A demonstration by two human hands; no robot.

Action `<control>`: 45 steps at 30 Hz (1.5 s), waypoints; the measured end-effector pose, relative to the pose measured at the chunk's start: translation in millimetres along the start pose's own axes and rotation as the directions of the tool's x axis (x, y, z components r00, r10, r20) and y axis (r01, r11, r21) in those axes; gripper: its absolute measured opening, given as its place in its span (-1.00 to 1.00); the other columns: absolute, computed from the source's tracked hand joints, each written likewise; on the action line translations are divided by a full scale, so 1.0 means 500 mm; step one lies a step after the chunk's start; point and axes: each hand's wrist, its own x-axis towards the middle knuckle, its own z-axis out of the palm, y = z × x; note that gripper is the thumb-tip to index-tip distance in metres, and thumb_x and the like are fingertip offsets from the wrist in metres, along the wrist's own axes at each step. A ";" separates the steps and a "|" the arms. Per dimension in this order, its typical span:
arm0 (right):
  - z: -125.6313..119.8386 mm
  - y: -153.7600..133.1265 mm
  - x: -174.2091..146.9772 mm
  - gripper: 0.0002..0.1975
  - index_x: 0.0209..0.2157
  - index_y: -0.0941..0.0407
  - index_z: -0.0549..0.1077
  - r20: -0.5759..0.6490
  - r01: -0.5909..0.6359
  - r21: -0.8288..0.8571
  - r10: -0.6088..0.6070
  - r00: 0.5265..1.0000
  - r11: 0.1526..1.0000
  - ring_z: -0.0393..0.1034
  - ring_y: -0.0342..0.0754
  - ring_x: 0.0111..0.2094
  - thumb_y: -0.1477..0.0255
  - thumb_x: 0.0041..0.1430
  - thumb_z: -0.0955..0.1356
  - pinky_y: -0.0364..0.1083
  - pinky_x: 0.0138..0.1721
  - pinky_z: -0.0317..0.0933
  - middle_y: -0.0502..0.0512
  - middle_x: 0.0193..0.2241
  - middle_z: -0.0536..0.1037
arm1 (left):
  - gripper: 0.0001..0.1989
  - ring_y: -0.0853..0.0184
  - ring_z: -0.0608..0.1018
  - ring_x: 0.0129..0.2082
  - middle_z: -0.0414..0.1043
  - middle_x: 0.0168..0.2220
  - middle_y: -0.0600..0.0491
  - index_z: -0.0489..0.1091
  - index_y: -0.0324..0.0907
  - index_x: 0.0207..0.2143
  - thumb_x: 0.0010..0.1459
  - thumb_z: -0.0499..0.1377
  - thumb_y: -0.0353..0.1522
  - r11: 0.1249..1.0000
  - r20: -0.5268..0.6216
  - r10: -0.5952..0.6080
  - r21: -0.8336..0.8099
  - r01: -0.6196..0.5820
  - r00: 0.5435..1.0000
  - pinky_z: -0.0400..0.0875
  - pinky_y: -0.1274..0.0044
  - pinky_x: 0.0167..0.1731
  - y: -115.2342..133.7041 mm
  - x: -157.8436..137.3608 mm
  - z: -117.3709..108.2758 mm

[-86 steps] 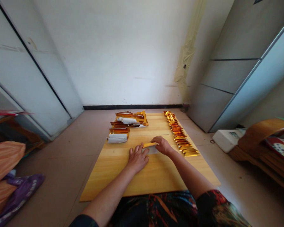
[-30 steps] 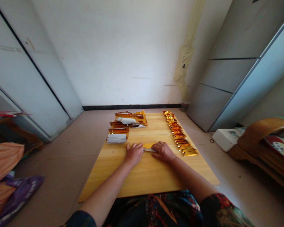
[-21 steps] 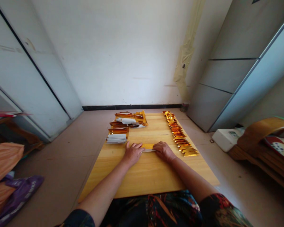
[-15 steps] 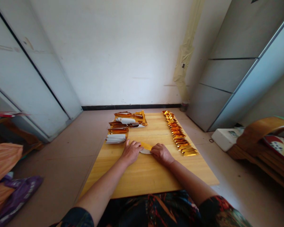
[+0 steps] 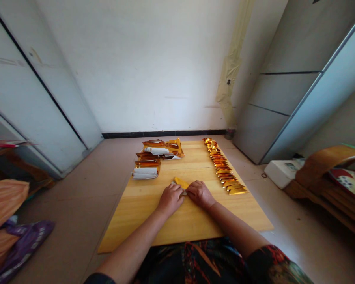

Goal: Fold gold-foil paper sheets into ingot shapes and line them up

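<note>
Paper (image 5: 182,182), gold with a pale underside, lies part-folded on the table (image 5: 120,230) between both hands. The right hand (image 5: 201,194) has its grip pinched on one end; whether the left hand (image 5: 170,199) clamps or merely presses, I cannot tell. Folded pieces (image 5: 223,166) lining the right side look done; stacked sheets (image 5: 145,172) at left seemingly remain. Lettering on the purple bag (image 5: 40,232) is unreadable.

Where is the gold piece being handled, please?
In the head view, the gold piece touches the left hand and right hand, near the wooden board's middle, left of the lined-up gold pieces.
</note>
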 end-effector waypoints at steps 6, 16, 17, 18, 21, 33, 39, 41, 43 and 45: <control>-0.007 0.029 0.006 -0.89 -0.40 0.11 0.51 0.002 0.029 0.225 -0.030 1.000 0.974 0.37 -0.11 -0.31 0.53 0.12 0.33 -0.13 -0.20 0.15 0.05 -0.38 0.54 | -0.82 0.25 0.40 -0.06 0.45 -0.07 0.02 0.47 -0.10 -0.24 0.12 0.12 -0.42 0.997 -0.060 -0.061 -0.055 0.058 0.996 0.31 0.38 -0.04 -0.002 -0.008 0.014; -0.023 0.036 0.010 -0.91 -0.38 0.10 0.52 0.059 -0.002 0.324 -0.018 0.998 0.946 0.39 -0.11 -0.27 0.52 0.08 0.35 -0.11 -0.15 0.19 0.03 -0.36 0.54 | -0.78 0.20 0.40 -0.02 0.42 -0.02 -0.01 0.46 -0.10 -0.20 0.06 0.20 -0.34 0.996 -0.047 -0.080 -0.038 0.078 0.996 0.30 0.34 -0.05 0.002 -0.013 0.011; -0.025 0.038 0.008 -0.89 -0.34 0.09 0.53 0.071 0.005 0.328 -0.030 0.997 0.945 0.39 -0.10 -0.25 0.50 0.06 0.37 -0.10 -0.14 0.19 0.04 -0.33 0.54 | -0.78 0.21 0.40 -0.02 0.43 -0.02 0.00 0.46 -0.10 -0.20 0.04 0.21 -0.33 0.996 -0.043 -0.077 -0.044 0.075 0.996 0.30 0.35 -0.04 0.000 -0.012 0.011; -0.025 0.039 0.006 -0.86 -0.30 0.08 0.53 0.080 0.008 0.322 -0.036 0.996 0.947 0.38 -0.08 -0.23 0.47 0.03 0.39 -0.09 -0.14 0.19 0.05 -0.30 0.53 | -0.77 0.21 0.40 -0.03 0.43 -0.02 0.00 0.47 -0.10 -0.20 0.04 0.22 -0.33 0.996 -0.039 -0.073 -0.051 0.071 0.997 0.30 0.35 -0.03 -0.002 -0.012 0.011; -0.020 0.040 0.003 -0.73 -0.23 0.06 0.54 0.089 -0.010 0.247 -0.012 0.996 0.969 0.36 -0.03 -0.22 0.39 -0.05 0.45 -0.06 -0.15 0.19 0.09 -0.24 0.50 | -0.77 0.21 0.40 -0.03 0.44 -0.02 0.02 0.47 -0.08 -0.20 0.03 0.22 -0.33 0.996 -0.033 -0.066 -0.063 0.064 0.997 0.29 0.35 -0.02 -0.007 -0.009 0.009; -0.001 0.031 0.016 -0.87 -0.30 0.01 0.57 0.068 -0.079 0.162 0.068 0.995 0.984 0.34 -0.08 -0.28 0.38 0.05 0.41 -0.11 -0.23 0.15 0.05 -0.31 0.48 | -0.77 0.22 0.42 -0.05 0.45 -0.05 0.02 0.48 -0.07 -0.19 0.04 0.20 -0.35 0.995 -0.019 -0.059 -0.084 0.057 0.998 0.30 0.36 -0.01 -0.013 -0.004 0.008; -0.001 0.023 0.023 -0.90 -0.37 0.03 0.59 0.051 -0.132 0.228 0.124 0.991 0.965 0.36 -0.11 -0.32 0.39 0.07 0.40 -0.15 -0.28 0.17 0.04 -0.39 0.49 | -0.76 0.26 0.43 -0.06 0.47 -0.09 0.04 0.44 -0.08 -0.19 0.07 0.14 -0.45 0.994 -0.030 -0.070 -0.082 0.068 0.997 0.31 0.40 -0.05 -0.003 -0.006 0.002; -0.003 0.022 0.023 -0.90 -0.37 0.03 0.59 0.049 -0.132 0.240 0.124 0.991 0.962 0.36 -0.11 -0.32 0.38 0.07 0.40 -0.15 -0.28 0.18 0.04 -0.39 0.49 | -0.80 0.27 0.44 -0.11 0.49 -0.15 0.06 0.44 -0.08 -0.24 0.11 0.10 -0.47 0.996 -0.040 -0.077 -0.044 0.075 0.996 0.32 0.43 -0.12 0.008 -0.006 -0.003; -0.006 0.024 0.019 -0.89 -0.36 0.02 0.59 0.047 -0.118 0.253 0.110 0.993 0.960 0.36 -0.11 -0.32 0.38 0.08 0.39 -0.14 -0.26 0.18 0.04 -0.38 0.49 | -0.84 0.26 0.44 -0.13 0.50 -0.17 0.05 0.43 -0.08 -0.28 0.15 0.08 -0.44 0.996 -0.047 -0.091 0.008 0.092 0.995 0.32 0.42 -0.16 0.020 -0.007 -0.006; -0.009 0.029 0.013 -0.89 -0.34 0.03 0.59 0.049 -0.097 0.270 0.087 0.995 0.958 0.36 -0.10 -0.30 0.39 0.07 0.39 -0.13 -0.24 0.19 0.05 -0.36 0.49 | -0.85 0.25 0.44 -0.12 0.49 -0.13 0.04 0.44 -0.08 -0.29 0.17 0.08 -0.41 0.993 -0.054 -0.107 0.047 0.109 0.993 0.31 0.41 -0.16 0.029 -0.007 -0.006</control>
